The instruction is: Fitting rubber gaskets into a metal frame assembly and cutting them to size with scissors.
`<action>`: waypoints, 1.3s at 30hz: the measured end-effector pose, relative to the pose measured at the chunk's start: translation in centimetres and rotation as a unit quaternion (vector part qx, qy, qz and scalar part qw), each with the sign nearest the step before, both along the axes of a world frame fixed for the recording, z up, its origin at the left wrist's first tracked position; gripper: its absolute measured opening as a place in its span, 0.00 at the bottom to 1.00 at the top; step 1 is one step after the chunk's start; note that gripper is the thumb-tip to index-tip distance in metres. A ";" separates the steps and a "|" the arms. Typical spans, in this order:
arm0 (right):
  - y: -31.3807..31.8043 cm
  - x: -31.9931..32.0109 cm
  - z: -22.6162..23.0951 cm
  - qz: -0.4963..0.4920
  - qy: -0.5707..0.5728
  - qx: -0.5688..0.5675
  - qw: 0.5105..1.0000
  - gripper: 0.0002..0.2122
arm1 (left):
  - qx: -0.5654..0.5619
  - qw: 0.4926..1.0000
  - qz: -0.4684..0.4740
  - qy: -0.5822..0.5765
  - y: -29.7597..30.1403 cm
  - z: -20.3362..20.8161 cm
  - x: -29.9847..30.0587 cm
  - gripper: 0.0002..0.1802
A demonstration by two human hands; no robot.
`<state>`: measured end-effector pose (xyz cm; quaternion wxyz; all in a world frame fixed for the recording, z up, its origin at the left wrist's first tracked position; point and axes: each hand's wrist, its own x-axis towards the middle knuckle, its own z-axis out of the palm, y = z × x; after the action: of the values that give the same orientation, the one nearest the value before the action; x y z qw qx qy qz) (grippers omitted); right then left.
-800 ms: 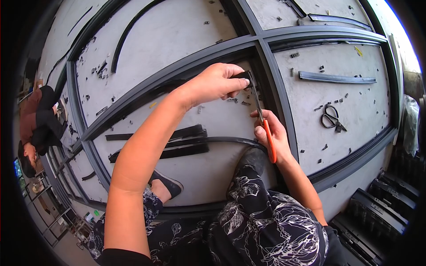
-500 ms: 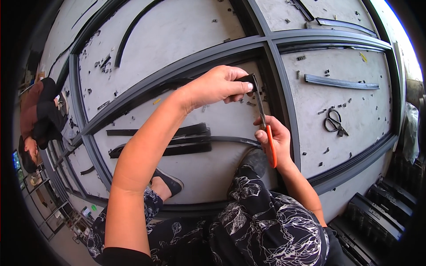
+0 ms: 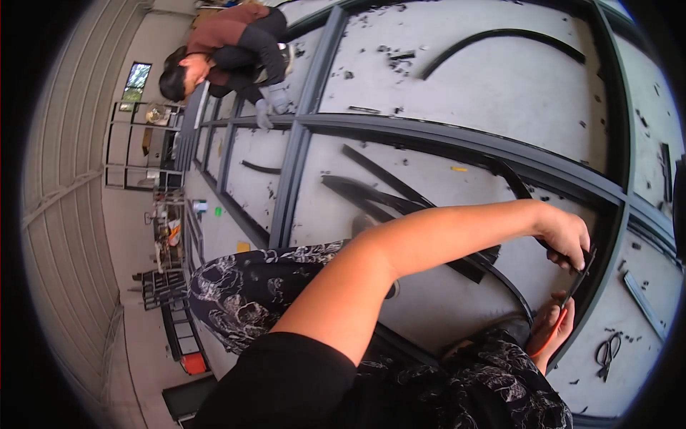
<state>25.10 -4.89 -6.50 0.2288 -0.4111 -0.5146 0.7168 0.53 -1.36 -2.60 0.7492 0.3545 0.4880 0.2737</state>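
A ribbed wall [image 3: 71, 164] curves down the far left of a workshop, with a small window [image 3: 136, 82] and, lower down, a red container [image 3: 193, 363] standing near dark metalwork. At upper left, a co-worker [image 3: 232, 28] in a reddish-brown top and grey gloves [image 3: 275, 104] crouches, head bowed, beside a large grey frame [image 3: 291, 182] divided into panels. The person in black trousers with a white line pattern [image 3: 246, 286] sits in the foreground, left arm stretched across the frame. Beneath and beyond that arm, several flat black lengths [image 3: 386, 175] lie overlapping on a pale surface, a small yellow piece [image 3: 459, 169] near the frame's rail and an arched black strip [image 3: 493, 33] in the panel beyond. Toward the right, the right hand [image 3: 561, 325] is wrapped around the handles of orange-handled scissors [image 3: 551, 333], blades pointing up and away. Just above, the left hand [image 3: 568, 239] is closed, thumb and fingers pinching a short black piece [image 3: 587, 255] right at the blades; whether they have cut into it cannot be told. In the panel at far right lie dark-handled scissors [image 3: 605, 361], loops uppermost, and a straight grey strip [image 3: 643, 304], with small dark scraps scattered around.
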 end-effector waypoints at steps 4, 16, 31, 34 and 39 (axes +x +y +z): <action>-0.9 -0.5 -1.1 0.010 -0.009 0.018 1.000 0.20 | -0.023 0.999 0.026 -0.005 -1.2 -0.9 -0.8 0.08; 1.8 -1.0 -3.0 0.300 -0.395 0.381 0.781 0.13 | 0.199 0.961 -0.016 0.191 0.1 -1.5 0.8 0.18; 8.2 -9.8 -6.0 -0.074 0.015 -0.161 0.984 0.16 | 0.312 0.663 0.028 0.679 3.8 -8.4 0.9 0.06; 10.0 -11.8 -5.6 -0.157 0.061 -0.220 0.961 0.16 | 0.296 0.626 0.021 0.721 3.4 -8.7 1.4 0.05; 11.2 -12.6 -6.2 -0.133 0.002 -0.124 0.983 0.17 | 0.398 0.552 0.043 0.732 2.3 -8.4 1.5 0.05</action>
<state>12.48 6.28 -12.75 0.2706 -0.4997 -0.3614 0.7393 2.04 0.95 -11.03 -0.0966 0.6730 0.7238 0.1175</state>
